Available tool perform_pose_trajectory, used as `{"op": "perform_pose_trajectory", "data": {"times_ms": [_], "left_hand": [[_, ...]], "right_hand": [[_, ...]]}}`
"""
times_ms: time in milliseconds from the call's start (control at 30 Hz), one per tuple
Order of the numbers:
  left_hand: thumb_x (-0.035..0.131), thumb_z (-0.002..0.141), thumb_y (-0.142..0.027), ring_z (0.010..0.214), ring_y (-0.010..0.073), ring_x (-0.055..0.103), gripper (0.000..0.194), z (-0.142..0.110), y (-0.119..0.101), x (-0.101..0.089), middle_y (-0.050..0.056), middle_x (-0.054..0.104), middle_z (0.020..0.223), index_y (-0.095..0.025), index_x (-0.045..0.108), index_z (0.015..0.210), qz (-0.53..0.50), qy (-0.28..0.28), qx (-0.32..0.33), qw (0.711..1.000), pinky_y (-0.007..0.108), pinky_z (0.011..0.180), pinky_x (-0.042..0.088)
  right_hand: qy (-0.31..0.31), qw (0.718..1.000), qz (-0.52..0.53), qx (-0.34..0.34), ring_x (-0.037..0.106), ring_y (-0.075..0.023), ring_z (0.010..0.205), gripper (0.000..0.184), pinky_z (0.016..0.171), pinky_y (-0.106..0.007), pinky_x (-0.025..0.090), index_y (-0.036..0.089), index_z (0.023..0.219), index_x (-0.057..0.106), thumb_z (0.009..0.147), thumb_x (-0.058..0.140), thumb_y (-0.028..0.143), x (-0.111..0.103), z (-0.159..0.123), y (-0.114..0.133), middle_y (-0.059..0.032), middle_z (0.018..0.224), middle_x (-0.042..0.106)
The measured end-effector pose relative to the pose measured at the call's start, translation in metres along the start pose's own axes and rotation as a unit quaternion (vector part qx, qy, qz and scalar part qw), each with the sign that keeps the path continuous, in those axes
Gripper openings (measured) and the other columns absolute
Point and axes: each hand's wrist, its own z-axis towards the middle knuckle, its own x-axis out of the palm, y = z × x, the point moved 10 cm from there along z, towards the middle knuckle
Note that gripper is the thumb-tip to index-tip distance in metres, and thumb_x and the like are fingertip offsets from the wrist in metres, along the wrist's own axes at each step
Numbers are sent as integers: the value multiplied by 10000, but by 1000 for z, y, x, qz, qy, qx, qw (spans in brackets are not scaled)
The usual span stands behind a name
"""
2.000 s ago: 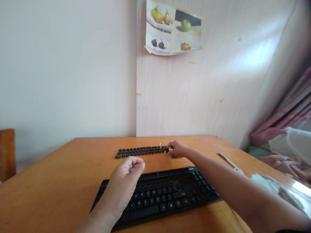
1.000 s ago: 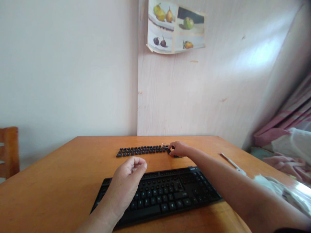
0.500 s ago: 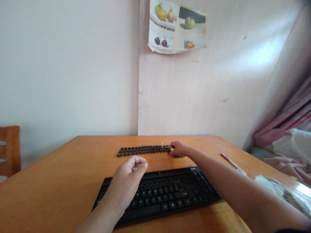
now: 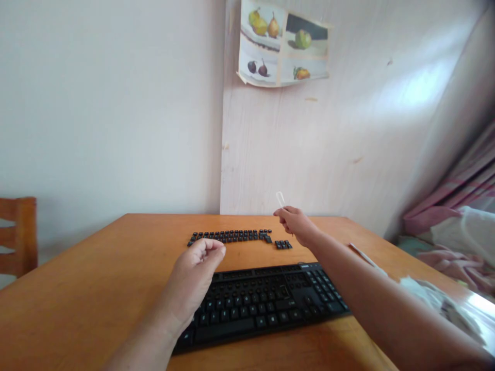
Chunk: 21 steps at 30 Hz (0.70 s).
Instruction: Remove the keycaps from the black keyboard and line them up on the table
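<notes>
A black keyboard lies on the orange wooden table in front of me. Beyond it, several loose black keycaps sit in rows, with a small separate group to their right. My right hand is raised above the loose keycaps and pinches a thin white looped tool that sticks up from the fingers. My left hand hovers over the keyboard's left part with fingers curled loosely; nothing shows in it.
A white stick-like object and crumpled pale material lie on the table's right side. A wooden chair stands at left. A fruit picture hangs on the wall. Pink bedding is at right.
My right hand has lifted off the loose keycaps, now holding the white tool up in the air. My left hand drifted slightly left and forward.
</notes>
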Motion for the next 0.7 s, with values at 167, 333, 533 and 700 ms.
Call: {"op": "perform_pose_trajectory", "data": {"times_ms": [167,333,533,700], "left_hand": [[633,774,-502,963,226,615,367,8,5,-13,61,705,956,-185,673,954,-23,-12,11,1000,337,896,421],[662,748,-505,948,227,622,380,13,9,-28,75,707,937,-168,683,921,-42,-38,10,998,331,863,427],[690,706,-489,886,210,621,366,18,9,-47,69,705,875,-163,677,872,-55,-75,9,996,305,791,429],[711,662,-473,851,202,632,364,22,15,-63,72,717,860,-163,668,846,-63,-111,-6,992,288,745,432]], "right_hand": [[-41,937,347,6,508,-115,520,260,456,-242,400,153,777,613,776,583,411,-24,-27,39,-16,652,553],[-91,932,346,-52,287,-66,372,385,367,-230,230,160,674,622,840,547,499,-48,-54,83,56,455,382],[-52,915,388,-99,255,-65,375,372,380,-231,204,195,705,582,825,610,546,-37,-84,125,74,441,360],[-62,920,366,-125,423,-79,468,354,435,-221,321,194,787,605,829,612,546,-29,-90,135,18,605,543]]}}
